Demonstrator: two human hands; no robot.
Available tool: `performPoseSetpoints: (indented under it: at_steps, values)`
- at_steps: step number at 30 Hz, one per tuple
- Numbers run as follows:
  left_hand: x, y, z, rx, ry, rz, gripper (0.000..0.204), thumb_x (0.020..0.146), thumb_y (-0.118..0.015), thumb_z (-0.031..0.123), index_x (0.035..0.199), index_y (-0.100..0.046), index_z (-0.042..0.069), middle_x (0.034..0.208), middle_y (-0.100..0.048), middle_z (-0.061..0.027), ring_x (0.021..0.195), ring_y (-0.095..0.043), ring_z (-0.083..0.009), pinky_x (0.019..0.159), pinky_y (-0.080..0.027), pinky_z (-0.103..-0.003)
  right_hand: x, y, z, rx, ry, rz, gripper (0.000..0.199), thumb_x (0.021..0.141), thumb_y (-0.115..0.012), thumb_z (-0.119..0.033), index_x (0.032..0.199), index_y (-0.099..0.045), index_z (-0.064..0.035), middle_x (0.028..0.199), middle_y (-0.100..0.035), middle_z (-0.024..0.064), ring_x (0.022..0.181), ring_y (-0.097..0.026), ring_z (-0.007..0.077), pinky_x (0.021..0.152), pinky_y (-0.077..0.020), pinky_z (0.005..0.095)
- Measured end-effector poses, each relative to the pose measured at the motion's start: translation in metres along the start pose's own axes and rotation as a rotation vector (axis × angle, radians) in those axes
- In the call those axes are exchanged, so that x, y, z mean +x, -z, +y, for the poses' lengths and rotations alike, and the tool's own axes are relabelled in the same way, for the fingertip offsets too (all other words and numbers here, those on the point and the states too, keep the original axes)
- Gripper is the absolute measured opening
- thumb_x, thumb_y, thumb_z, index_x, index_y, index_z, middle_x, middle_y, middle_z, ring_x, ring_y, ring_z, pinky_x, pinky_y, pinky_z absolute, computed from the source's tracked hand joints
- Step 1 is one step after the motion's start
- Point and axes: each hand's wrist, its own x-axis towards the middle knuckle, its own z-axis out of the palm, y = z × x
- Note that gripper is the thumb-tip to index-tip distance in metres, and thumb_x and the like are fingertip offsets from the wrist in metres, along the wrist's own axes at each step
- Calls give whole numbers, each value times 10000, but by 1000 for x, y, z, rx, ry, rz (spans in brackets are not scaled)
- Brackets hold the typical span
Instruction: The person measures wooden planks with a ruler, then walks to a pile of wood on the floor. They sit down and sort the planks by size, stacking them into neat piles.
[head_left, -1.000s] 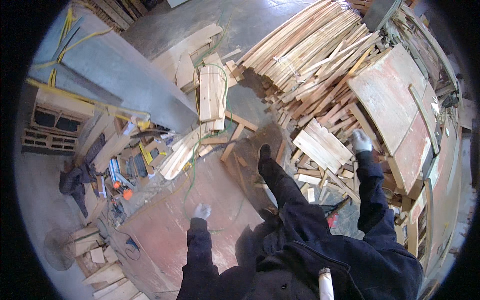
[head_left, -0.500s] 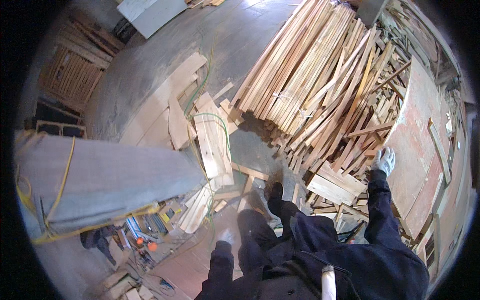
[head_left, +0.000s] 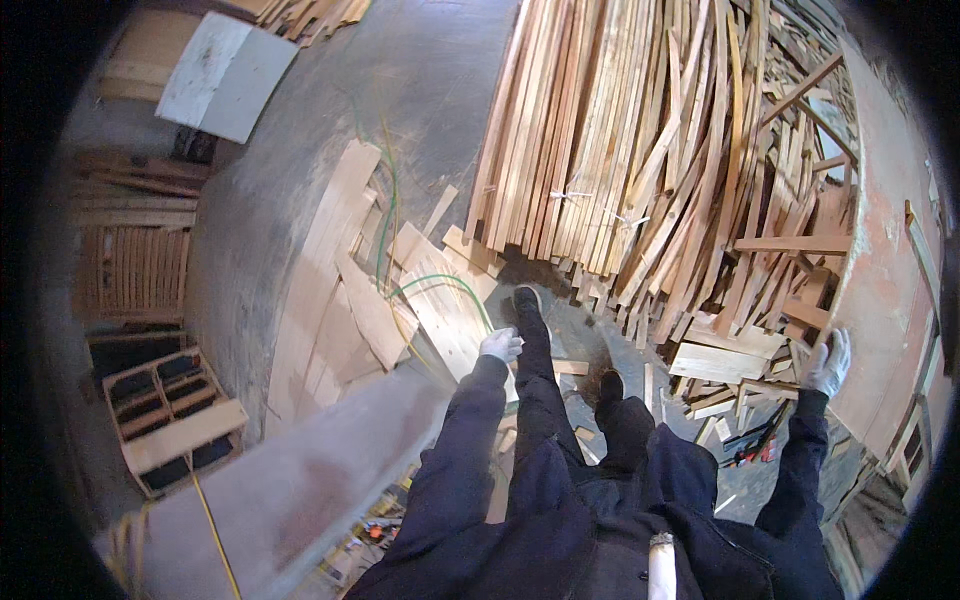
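My right hand [head_left: 828, 366], in a pale glove, is at the near edge of a large, worn wooden panel [head_left: 890, 270] on the right. Its fingers lie over the panel's face, with the thumb on the other side of the edge. My left hand [head_left: 502, 345], gloved too, hangs in front of my left leg with loosely curled fingers and nothing visible in it. Beneath and beyond it lie pale boards [head_left: 440, 300] on the floor. Long wooden strips [head_left: 575, 140], tied with white string, form a big stack ahead.
Loose offcuts [head_left: 725, 362] are heaped between the stack and the panel. A green hose [head_left: 440, 277] loops across the boards. A long grey surface [head_left: 300, 490] stands at lower left, with a wooden frame [head_left: 175, 415] beyond it. Farther off is a white box [head_left: 228, 75].
My view has swung left. My left hand has risen and moved forward from beside my body; one foot has stepped ahead. My right hand is still at the panel's edge.
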Motion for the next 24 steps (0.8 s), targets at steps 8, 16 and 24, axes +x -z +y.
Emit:
performPoseSetpoints:
  at_steps: [8,16,24]
  values:
    - [250,-31,67,356,-52,-222,284,1038,-607,286,1171,-691,50,859,-735,-80,666,-674,-160,580,-521,-307,-6,-36,-3,-190,-281,-31,573,1023,-587,-375,1410,-550,46,1446,-570,243,1348,-529,381,1161,-388,449]
    - [406,-29,162,598,-136,73,330,1000,-577,287,1085,-709,-3,905,-743,-124,837,-706,-264,778,-558,-389,-8,-20,23,-547,-253,-170,699,1021,-623,-432,1477,-469,75,1476,-526,274,1378,-503,381,1149,-409,454]
    - [489,2,164,1086,-121,315,636,933,-626,435,1403,-548,14,1341,-632,-289,1270,-599,-433,1072,-471,-474,-26,-13,46,-445,-591,-138,759,1013,-654,-443,1521,-412,66,1559,-451,257,1419,-468,361,1199,-376,404]
